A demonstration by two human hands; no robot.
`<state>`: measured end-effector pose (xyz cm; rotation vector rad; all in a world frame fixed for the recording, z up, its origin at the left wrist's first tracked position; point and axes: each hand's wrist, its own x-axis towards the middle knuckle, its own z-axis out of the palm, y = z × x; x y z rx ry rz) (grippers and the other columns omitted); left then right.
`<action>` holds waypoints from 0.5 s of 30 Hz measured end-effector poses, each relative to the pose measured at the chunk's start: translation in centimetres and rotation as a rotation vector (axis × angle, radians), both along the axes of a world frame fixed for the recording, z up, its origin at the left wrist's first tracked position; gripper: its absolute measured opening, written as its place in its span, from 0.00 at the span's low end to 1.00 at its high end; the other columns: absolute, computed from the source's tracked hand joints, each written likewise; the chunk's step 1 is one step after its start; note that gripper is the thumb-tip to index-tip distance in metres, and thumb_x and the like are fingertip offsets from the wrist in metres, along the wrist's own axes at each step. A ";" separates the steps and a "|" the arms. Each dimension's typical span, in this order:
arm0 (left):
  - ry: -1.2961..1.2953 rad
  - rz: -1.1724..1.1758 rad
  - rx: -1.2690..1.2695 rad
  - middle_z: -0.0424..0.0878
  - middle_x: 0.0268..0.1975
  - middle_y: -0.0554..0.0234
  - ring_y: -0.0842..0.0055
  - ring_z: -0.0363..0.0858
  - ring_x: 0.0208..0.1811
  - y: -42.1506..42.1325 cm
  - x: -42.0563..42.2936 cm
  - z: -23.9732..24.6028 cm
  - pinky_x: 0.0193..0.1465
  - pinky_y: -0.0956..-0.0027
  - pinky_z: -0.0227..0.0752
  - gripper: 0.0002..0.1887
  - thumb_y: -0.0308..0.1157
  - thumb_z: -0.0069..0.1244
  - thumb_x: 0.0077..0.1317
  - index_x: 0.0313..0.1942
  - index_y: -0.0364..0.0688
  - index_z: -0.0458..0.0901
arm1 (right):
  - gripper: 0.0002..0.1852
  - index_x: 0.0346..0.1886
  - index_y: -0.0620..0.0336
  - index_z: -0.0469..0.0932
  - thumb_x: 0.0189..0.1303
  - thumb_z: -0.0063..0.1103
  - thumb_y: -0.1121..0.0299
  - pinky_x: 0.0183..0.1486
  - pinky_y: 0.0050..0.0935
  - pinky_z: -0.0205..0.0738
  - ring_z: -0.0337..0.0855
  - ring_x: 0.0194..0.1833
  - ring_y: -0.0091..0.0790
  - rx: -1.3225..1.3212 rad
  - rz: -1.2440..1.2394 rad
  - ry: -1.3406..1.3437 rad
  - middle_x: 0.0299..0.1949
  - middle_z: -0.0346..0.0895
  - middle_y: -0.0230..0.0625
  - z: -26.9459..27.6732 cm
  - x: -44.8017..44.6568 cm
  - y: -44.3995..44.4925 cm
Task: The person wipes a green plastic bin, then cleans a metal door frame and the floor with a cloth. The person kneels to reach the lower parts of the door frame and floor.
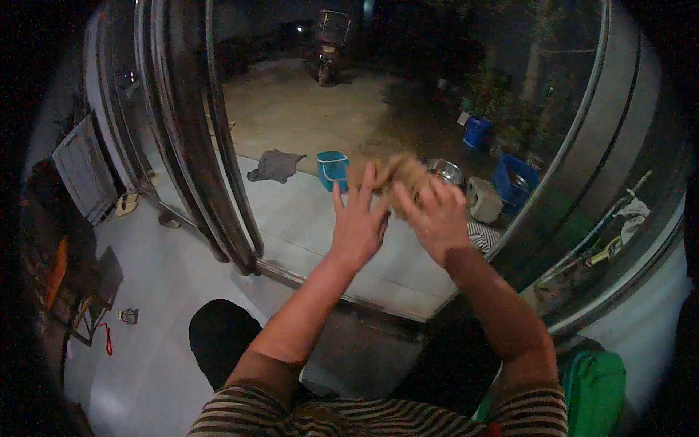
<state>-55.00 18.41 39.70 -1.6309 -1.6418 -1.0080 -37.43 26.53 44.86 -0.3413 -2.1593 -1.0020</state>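
A tan, blurred thing [404,166], soft-looking and perhaps a cloth, is held up in front of me above the doorway floor. My right hand [439,218] has its fingers curled over the near right side of it. Beside it, my left hand [357,226] has its fingers spread against the left part of the same thing. Blur hides whether those left fingers grip it or only touch it. Beyond my left fingers stands a blue bucket [332,170] with a pale handle. A shiny metal basin [445,171] shows partly behind my right hand.
Folded glass door panels [185,131] rise at left, above a floor track [281,271]. A grey cloth [276,165] lies outside. At right are a concrete block [484,199], a blue crate [514,183] and a striped cloth [481,236]. A green object [595,388] sits by my right side.
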 end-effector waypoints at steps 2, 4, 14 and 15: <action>0.004 -0.048 -0.085 0.51 0.83 0.48 0.50 0.64 0.76 -0.6 1.4 -2.4 0.76 0.26 0.47 0.30 0.32 0.59 0.64 0.67 0.52 0.78 | 0.30 0.72 0.40 0.74 0.64 0.59 0.64 0.72 0.52 0.58 0.67 0.69 0.43 -0.048 0.021 -0.111 0.62 0.72 0.37 -2.0 2.9 0.3; 0.026 -0.071 -0.144 0.52 0.84 0.50 0.51 0.64 0.76 -0.5 2.7 -1.9 0.76 0.26 0.46 0.28 0.32 0.59 0.64 0.67 0.51 0.79 | 0.30 0.72 0.40 0.74 0.63 0.60 0.64 0.73 0.52 0.57 0.68 0.69 0.41 0.032 0.063 -0.053 0.62 0.73 0.37 -1.9 4.7 0.6; 0.351 -0.050 0.377 0.50 0.84 0.52 0.48 0.63 0.76 6.0 7.4 25.2 0.77 0.28 0.47 0.34 0.34 0.55 0.67 0.75 0.50 0.69 | 0.32 0.69 0.50 0.74 0.58 0.68 0.70 0.73 0.57 0.59 0.74 0.65 0.45 0.411 -0.253 0.456 0.60 0.76 0.41 21.5 7.2 2.6; 0.344 -0.078 0.343 0.46 0.84 0.49 0.46 0.62 0.76 6.1 8.4 26.9 0.78 0.28 0.45 0.33 0.37 0.55 0.69 0.74 0.47 0.69 | 0.28 0.66 0.57 0.75 0.60 0.66 0.72 0.70 0.57 0.62 0.75 0.62 0.51 0.429 -0.292 0.471 0.59 0.77 0.47 23.0 8.1 2.7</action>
